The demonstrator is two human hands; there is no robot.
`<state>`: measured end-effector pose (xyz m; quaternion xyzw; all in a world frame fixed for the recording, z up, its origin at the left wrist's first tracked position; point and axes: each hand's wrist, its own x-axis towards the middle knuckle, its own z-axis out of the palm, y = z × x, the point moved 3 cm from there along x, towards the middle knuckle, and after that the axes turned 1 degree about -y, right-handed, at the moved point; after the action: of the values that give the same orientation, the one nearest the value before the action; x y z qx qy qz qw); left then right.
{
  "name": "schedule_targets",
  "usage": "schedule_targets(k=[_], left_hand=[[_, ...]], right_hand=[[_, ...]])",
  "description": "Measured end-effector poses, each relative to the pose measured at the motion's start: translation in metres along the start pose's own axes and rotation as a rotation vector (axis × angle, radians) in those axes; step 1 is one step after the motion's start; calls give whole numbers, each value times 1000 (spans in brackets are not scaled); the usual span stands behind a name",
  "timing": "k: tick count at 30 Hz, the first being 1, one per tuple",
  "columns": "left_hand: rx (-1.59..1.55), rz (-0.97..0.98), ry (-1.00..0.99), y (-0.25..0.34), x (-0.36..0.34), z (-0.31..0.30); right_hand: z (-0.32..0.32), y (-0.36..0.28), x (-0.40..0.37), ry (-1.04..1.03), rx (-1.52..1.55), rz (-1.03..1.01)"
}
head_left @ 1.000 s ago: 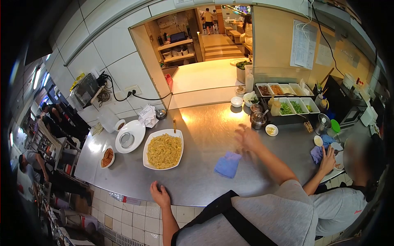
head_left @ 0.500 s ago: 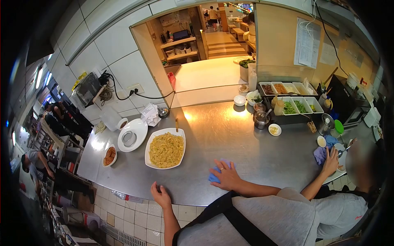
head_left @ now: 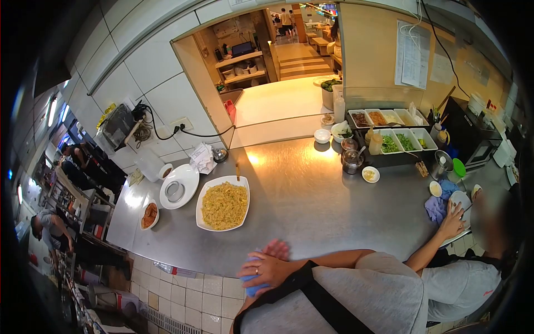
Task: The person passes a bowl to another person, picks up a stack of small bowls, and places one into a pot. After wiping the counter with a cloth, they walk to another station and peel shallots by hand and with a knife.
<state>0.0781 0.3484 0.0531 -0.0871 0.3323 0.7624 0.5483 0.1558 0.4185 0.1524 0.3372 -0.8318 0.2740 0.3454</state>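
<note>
My right hand, with a ring on one finger, is wrapped round a blue cloth at the counter's front edge. It crosses over my left hand, whose blurred fingers stretch out beyond it, apart and over the steel. The cloth lies against my left hand or wrist; the exact contact is hidden. Just beyond my hands a square white plate of fried rice rests on the steel counter, a utensil handle showing at its far rim.
Left of the rice stand a white plate with a metal ring and a bowl of reddish-brown food. Topping trays, jars and a small bowl line the back right. A co-worker's hand is over a plate at right.
My right hand has drawn the blue cloth left and toward me, off the counter's middle. My left hand has moved right, beneath it. The co-worker's hand has shifted slightly, and the spoon it held is no longer visible.
</note>
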Motion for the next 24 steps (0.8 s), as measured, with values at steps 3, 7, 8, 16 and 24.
schedule_targets(k=[3,7,8,16,24], left_hand=[[149,-9,1,-8,0,-2],[339,28,-18,-11,-8,3],[380,42,-32,-8,-10,9],[723,236,-282,17,-64,80],[1047,346,-288,10,-41,60]], right_hand=[[-2,15,-9,47,75,54],[-8,36,-29,47,145,372],[-10,43,-35,49,183,499],[-2,86,-73,478,1701,1132],[7,40,-72,-116,1239,1250]])
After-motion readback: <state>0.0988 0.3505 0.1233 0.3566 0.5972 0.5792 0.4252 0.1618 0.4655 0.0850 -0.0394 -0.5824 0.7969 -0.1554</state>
